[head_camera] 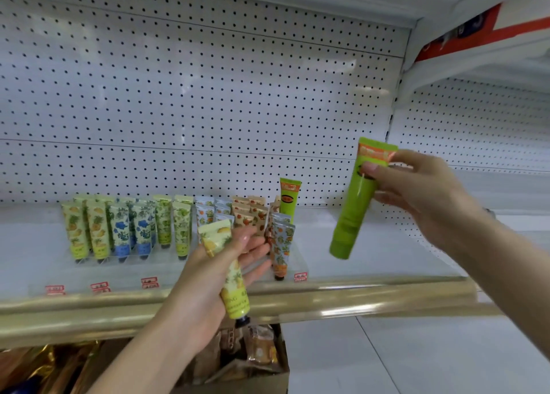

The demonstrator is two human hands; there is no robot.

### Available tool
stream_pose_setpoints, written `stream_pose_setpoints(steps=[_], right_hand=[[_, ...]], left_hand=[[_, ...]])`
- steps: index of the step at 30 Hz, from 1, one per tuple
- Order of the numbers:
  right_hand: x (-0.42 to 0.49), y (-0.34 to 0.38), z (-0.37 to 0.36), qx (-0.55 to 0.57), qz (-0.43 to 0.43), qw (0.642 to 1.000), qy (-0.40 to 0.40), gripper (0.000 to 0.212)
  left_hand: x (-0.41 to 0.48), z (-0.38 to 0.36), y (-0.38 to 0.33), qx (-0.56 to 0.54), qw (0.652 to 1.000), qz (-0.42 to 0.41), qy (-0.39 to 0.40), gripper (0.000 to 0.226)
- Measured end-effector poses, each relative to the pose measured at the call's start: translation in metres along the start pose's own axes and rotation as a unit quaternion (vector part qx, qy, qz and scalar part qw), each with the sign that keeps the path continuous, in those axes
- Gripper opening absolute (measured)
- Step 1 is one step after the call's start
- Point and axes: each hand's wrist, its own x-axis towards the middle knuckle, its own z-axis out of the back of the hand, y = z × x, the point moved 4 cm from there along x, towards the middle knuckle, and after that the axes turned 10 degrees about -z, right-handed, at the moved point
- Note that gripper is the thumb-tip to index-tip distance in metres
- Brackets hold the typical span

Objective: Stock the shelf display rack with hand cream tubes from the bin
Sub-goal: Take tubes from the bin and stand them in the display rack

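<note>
Two hands are each holding a tube in front of a half-stocked shelf.

From the head camera, the left hand point(220, 270) is cradling a yellow tube point(227, 267) with a pineapple print, cap pointing down, pressed against the palm with the fingers mostly stretched out. The right hand point(416, 191) is pinching a larger green tube point(355, 206) near its flat top end, tilted in the air above the shelf point(372, 253). Rows of printed tubes point(134, 227) are standing caps down in a clear rack point(166, 270) on the shelf, with another green tube point(289, 198) upright behind them. A cardboard box point(268, 361) is sitting below the shelf edge.
</note>
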Motion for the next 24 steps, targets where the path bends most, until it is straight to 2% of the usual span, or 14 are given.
stream_pose_setpoints(steps=[3,5,9,12,18,24], right_hand=[[0.025,-0.001,-0.009,-0.069,0.033,0.997,0.001,0.008],[0.04,-0.01,-0.022,-0.091,0.036,0.995,0.024,0.009],[0.063,-0.033,-0.045,-0.102,0.04,0.993,0.034,0.005],[0.074,-0.048,-0.059,-0.096,0.034,0.994,0.041,0.009],[0.085,-0.067,-0.072,-0.091,0.029,0.995,0.037,0.007],[0.092,-0.076,-0.076,-0.1,0.025,0.994,0.026,0.009]], left_hand=[[0.005,0.008,0.0,-0.006,0.999,0.011,-0.035,0.038],[0.007,0.011,0.003,-0.033,0.999,0.029,-0.024,0.039],[0.008,0.016,0.006,-0.059,0.997,0.053,0.023,0.024],[0.01,0.026,0.007,-0.054,0.997,0.059,0.022,0.025],[0.013,0.038,0.001,0.037,0.999,-0.003,0.007,0.034],[0.016,0.039,-0.003,0.036,0.999,-0.021,0.002,0.039]])
